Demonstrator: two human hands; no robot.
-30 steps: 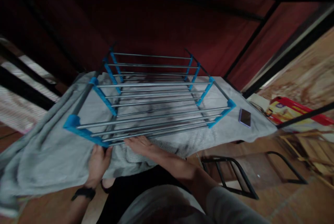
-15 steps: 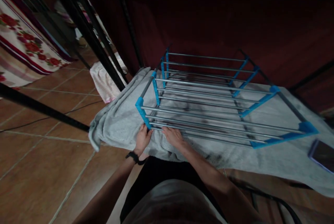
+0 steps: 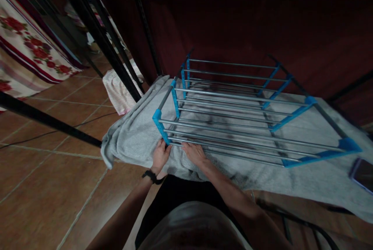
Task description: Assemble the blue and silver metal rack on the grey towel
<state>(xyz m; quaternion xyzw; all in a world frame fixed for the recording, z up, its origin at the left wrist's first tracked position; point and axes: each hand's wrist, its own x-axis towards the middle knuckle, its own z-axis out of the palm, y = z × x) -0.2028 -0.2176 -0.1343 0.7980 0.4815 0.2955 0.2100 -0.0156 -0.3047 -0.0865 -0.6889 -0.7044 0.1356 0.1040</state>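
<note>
A rack of grey metal tubes with blue plastic joints (image 3: 175,102) lies on a grey blanket (image 3: 136,125). My left hand (image 3: 161,154), with a black band on its wrist, is at the rack's near left corner, its fingers curled against the lowest blue joint. Just to the right, my right hand (image 3: 194,152) has its fingers closed over the rack's lowest front tube. The undersides of both hands are hidden.
A phone (image 3: 361,174) rests at the blanket's right end. Black metal poles (image 3: 52,119) cross the left side. Behind the rack hangs a dark red cloth (image 3: 247,28). A striped cloth (image 3: 121,90) and a flowered cloth (image 3: 37,49) are at the left.
The view has shifted slightly, so the rack and phone appear a little further right. Both hands keep their places at the rack's near left corner.
</note>
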